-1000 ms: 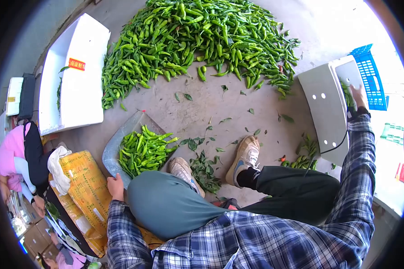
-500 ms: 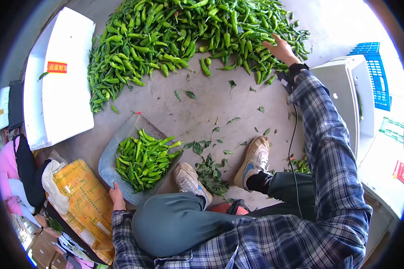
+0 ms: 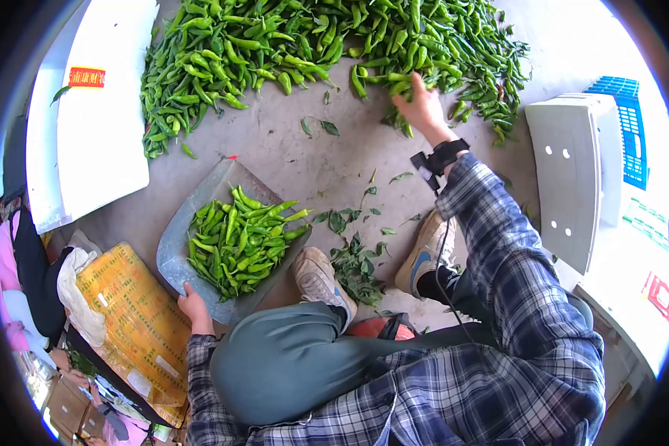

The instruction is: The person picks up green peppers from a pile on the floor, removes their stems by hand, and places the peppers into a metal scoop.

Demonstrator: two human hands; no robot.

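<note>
A large heap of green chili peppers [image 3: 260, 48] spreads over the floor at the top of the view. My right hand [image 3: 426, 111] is at its near edge, thumb and fingers apart, touching peppers there; some fingertips are hidden among them. At lower left, a grey metal scoop [image 3: 172, 249] rests on the floor with a smaller load of green peppers [image 3: 238, 241] in it. My left hand [image 3: 195, 306] is closed on the scoop's near rim, thumb on top. A black band with a small device and cable [image 3: 442, 156] is around my right wrist.
Loose leaves [image 3: 357, 271] lie on the floor between my shoes [image 3: 320, 279]. A white foam box [image 3: 104, 141] stands left, a yellow taped carton [image 3: 137, 320] below it. Another white foam box [image 3: 565, 171] and a blue crate [image 3: 628, 134] stand right. Another person's arm shows at lower left.
My right hand has moved left and toward me along the heap's near edge, and peppers there have shifted. My left hand stays on the scoop. The whole view has shifted slightly.
</note>
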